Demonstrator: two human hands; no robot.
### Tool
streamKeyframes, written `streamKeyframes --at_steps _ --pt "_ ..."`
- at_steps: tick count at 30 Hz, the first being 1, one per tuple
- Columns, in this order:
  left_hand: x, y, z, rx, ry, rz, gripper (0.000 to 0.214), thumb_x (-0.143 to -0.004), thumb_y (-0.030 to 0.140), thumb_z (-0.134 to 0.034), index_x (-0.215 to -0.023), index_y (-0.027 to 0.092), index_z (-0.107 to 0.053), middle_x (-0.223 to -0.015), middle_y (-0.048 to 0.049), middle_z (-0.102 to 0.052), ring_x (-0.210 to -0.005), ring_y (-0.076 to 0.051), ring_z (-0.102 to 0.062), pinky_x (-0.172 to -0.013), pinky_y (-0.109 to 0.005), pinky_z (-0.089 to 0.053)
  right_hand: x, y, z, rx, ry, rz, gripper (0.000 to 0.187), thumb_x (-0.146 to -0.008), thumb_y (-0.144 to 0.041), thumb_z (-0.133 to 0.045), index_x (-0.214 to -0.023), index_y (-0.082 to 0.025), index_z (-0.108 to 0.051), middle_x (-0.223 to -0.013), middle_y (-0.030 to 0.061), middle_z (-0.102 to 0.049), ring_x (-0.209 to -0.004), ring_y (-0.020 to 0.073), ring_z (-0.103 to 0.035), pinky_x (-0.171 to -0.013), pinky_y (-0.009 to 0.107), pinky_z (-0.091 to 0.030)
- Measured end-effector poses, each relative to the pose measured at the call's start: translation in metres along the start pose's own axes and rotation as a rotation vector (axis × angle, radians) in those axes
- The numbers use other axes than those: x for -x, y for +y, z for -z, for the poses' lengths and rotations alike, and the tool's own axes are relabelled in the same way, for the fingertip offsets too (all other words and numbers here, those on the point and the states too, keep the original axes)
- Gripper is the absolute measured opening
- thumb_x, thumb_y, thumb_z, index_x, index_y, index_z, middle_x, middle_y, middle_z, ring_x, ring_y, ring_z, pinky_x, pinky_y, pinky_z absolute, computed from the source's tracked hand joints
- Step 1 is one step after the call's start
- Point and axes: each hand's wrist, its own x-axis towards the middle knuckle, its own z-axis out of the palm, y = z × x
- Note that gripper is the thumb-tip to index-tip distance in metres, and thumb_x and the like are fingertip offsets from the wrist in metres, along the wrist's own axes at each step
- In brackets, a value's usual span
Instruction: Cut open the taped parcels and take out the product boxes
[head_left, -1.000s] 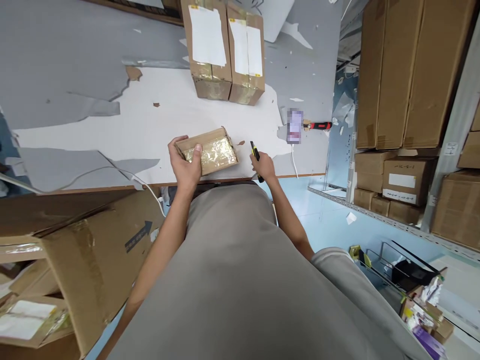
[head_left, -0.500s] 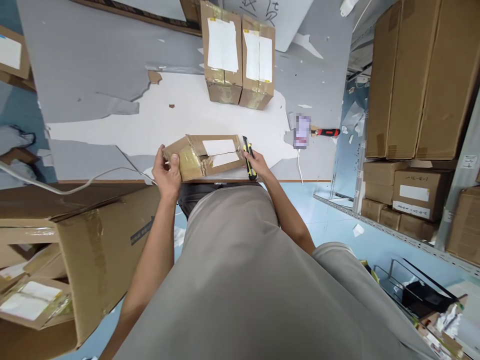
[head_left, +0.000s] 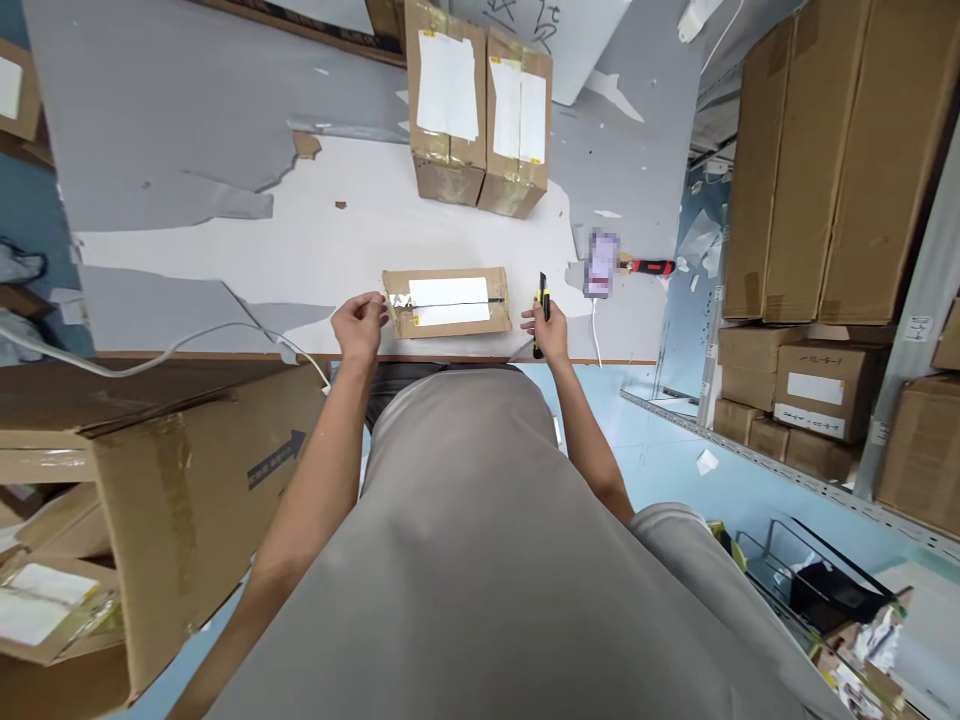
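Observation:
On the white part of the table, close to its front edge, lies a small cardboard box [head_left: 499, 318]. Its white label [head_left: 450, 290] is crossed lengthwise by a slit, and torn shiny tape shows at the left end. My left hand [head_left: 360, 325] is just beside that end, fingers curled together; whatever may be in them is hidden. To the right of the box, apart from it, my right hand [head_left: 551, 330] holds a yellow-and-black utility knife [head_left: 542, 295], its dark tip pointing away from me.
Two taped, labelled boxes [head_left: 450, 180] stand at the back. A phone [head_left: 601, 265] with a white cable lies to the right, beside a red-and-black handled tool [head_left: 651, 267]. A large open carton [head_left: 217, 480] is at lower left; shelving with cartons [head_left: 817, 160] stands at right.
The small box was tilted up in my left hand; now it lies flat and straighter, slightly further right. My left hand has let go of it. My right hand has moved right with the utility knife.

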Motion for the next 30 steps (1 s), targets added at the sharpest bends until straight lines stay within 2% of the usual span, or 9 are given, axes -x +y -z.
streamKeyframes --at_steps 2,4,7,9,15,21,24,27,30 --pt "0.009 0.012 0.006 0.047 0.027 0.026 0.031 -0.089 0.045 -0.089 -0.1 0.019 -0.076 -0.104 -0.0092 -0.082 -0.098 -0.022 -0.082 -0.097 -0.04 -0.073 -0.013 0.007 0.002 0.097 0.093 -0.047 0.033 -0.123 -0.05 -0.052 -0.131 -0.022 -0.069 -0.12 0.0118 -0.087 -0.095 0.0215 -0.087 -0.102 0.04 -0.071" --pt "0.019 0.025 0.01 0.063 -0.001 0.016 0.034 -0.088 0.048 -0.092 -0.099 0.02 -0.077 -0.102 -0.0084 -0.082 -0.099 -0.022 -0.082 -0.097 -0.039 -0.074 -0.025 0.013 0.003 0.214 0.161 -0.066 0.031 -0.12 -0.04 -0.056 -0.141 -0.02 -0.068 -0.133 0.0162 -0.086 -0.118 0.0259 -0.086 -0.118 0.046 -0.065" --pt "0.033 0.039 0.011 0.064 -0.03 -0.002 0.043 -0.086 0.056 -0.097 -0.099 0.02 -0.076 -0.1 -0.0077 -0.082 -0.104 -0.023 -0.083 -0.1 -0.04 -0.075 -0.035 0.016 0.003 0.359 0.214 -0.048 0.049 -0.115 -0.029 -0.056 -0.161 -0.013 -0.06 -0.161 0.0263 -0.073 -0.152 0.0314 -0.071 -0.137 0.053 -0.051" --pt "0.04 0.044 0.012 0.054 -0.029 -0.007 0.047 -0.087 0.061 -0.096 -0.098 0.021 -0.075 -0.098 -0.0069 -0.08 -0.104 -0.024 -0.083 -0.1 -0.041 -0.075 -0.036 0.014 0.003 0.404 0.223 0.027 0.056 -0.116 -0.033 -0.053 -0.167 -0.01 -0.057 -0.17 0.0298 -0.065 -0.163 0.0333 -0.062 -0.142 0.056 -0.045" --pt "0.047 0.05 0.018 0.011 -0.021 -0.013 0.046 -0.088 0.062 -0.095 -0.093 0.022 -0.074 -0.091 -0.0051 -0.077 -0.098 -0.024 -0.084 -0.098 -0.045 -0.077 -0.013 -0.027 -0.003 0.403 -0.02 0.4 0.07 -0.124 -0.064 -0.041 -0.178 -0.021 -0.053 -0.177 0.0237 -0.058 -0.168 0.0335 -0.056 -0.139 0.055 -0.05" --pt "0.049 0.052 0.021 -0.015 -0.078 -0.04 0.047 -0.091 0.061 -0.092 -0.109 0.018 -0.083 -0.103 -0.01 -0.085 -0.103 -0.026 -0.085 -0.104 -0.047 -0.076 -0.001 -0.082 -0.025 0.642 -0.274 0.592 0.076 -0.117 -0.066 -0.067 -0.18 -0.024 -0.056 -0.189 0.0198 -0.047 -0.177 0.041 -0.042 -0.148 0.066 -0.035" --pt "0.052 0.054 0.025 -0.013 -0.081 -0.076 0.049 -0.095 0.064 -0.089 -0.108 0.018 -0.084 -0.105 -0.0108 -0.086 -0.1 -0.025 -0.085 -0.103 -0.047 -0.076 -0.004 -0.093 -0.03 0.781 -0.324 0.614 0.077 -0.118 -0.065 -0.065 -0.181 -0.022 -0.054 -0.189 0.0207 -0.048 -0.177 0.043 -0.041 -0.148 0.068 -0.035" --pt "0.056 0.057 0.027 -0.042 -0.062 -0.125 0.051 -0.095 0.069 -0.09 -0.1 0.019 -0.08 -0.098 -0.0086 -0.084 -0.095 -0.025 -0.084 -0.097 -0.044 -0.077 -0.008 -0.095 -0.031 0.83 -0.32 0.656 0.073 -0.123 -0.068 -0.051 -0.177 -0.019 -0.058 -0.184 0.0219 -0.054 -0.175 0.0427 -0.045 -0.148 0.065 -0.037" --pt "0.057 0.06 0.026 -0.051 -0.039 -0.144 0.057 -0.102 0.078 -0.079 -0.088 0.023 -0.072 -0.088 -0.0062 -0.078 -0.09 -0.024 -0.082 -0.089 -0.041 -0.077 -0.014 -0.094 -0.033 0.831 -0.284 0.686 0.076 -0.124 -0.073 -0.04 -0.173 -0.019 -0.061 -0.18 0.0222 -0.059 -0.173 0.0434 -0.049 -0.143 0.063 -0.046"
